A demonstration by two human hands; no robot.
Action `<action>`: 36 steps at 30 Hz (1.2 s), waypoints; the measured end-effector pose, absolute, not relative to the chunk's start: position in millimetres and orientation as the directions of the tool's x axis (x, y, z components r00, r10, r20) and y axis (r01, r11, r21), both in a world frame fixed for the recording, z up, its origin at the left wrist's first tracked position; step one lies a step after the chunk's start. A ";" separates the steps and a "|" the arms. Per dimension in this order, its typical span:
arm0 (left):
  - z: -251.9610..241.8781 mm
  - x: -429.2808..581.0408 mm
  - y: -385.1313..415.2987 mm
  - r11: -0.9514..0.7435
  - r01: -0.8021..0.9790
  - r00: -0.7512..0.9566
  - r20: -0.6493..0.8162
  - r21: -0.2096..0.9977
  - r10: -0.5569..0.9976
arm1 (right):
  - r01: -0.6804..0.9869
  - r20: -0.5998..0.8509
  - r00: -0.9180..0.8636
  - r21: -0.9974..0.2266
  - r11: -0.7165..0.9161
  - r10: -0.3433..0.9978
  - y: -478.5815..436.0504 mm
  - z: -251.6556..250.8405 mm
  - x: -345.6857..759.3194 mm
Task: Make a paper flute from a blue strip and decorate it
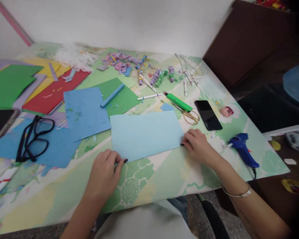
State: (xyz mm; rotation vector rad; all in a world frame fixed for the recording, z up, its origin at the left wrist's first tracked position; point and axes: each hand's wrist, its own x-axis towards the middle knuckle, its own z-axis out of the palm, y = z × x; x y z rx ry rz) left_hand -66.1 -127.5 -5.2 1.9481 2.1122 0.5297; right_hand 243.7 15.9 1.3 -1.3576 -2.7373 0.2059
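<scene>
You have soft, fairly even light across the patterned tablecloth and pale wall, with only faint shadows. The right edge falls into blackness; the speckled floor is dim. Your bangle glints, while the lower-left corner looks blurred.

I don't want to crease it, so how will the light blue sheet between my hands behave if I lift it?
The light blue sheet likely flexes easily: its edges look thin. So it's probably light. If lifted only by the near corners, where your left hand and right hand are, the far edge may droop.
</scene>
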 end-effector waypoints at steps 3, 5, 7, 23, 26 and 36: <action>-5.6 -68.8 -130.7 0.084 0.899 -0.127 0.074 0.429 0.989 | 0.821 0.017 -0.563 -0.104 0.562 0.826 14.3 0.4 241.3; -5.7 -70.7 -132.9 0.091 0.892 -0.140 0.080 0.443 0.987 | 0.827 0.015 -0.554 -0.100 0.553 0.832 14.3 -0.4 240.8; -5.3 -72.7 -134.9 0.095 0.875 -0.151 0.081 0.475 0.985 | 0.825 0.009 -0.557 -0.110 0.555 0.830 15.1 -1.3 241.1; 7.4 -81.4 -144.8 0.028 0.733 -0.232 0.211 0.680 0.950 | 0.825 0.010 -0.554 -0.132 0.550 0.833 15.5 -0.5 240.2; 11.7 -70.5 -140.4 -0.018 0.795 -0.218 0.314 0.606 0.924 | 0.832 0.045 -0.538 -0.128 0.539 0.842 11.4 0.5 235.9; 1.6 -48.3 -115.9 -0.158 0.803 0.100 0.132 0.574 0.986 | 0.558 0.123 -0.702 -0.518 0.648 0.702 -34.7 8.4 187.2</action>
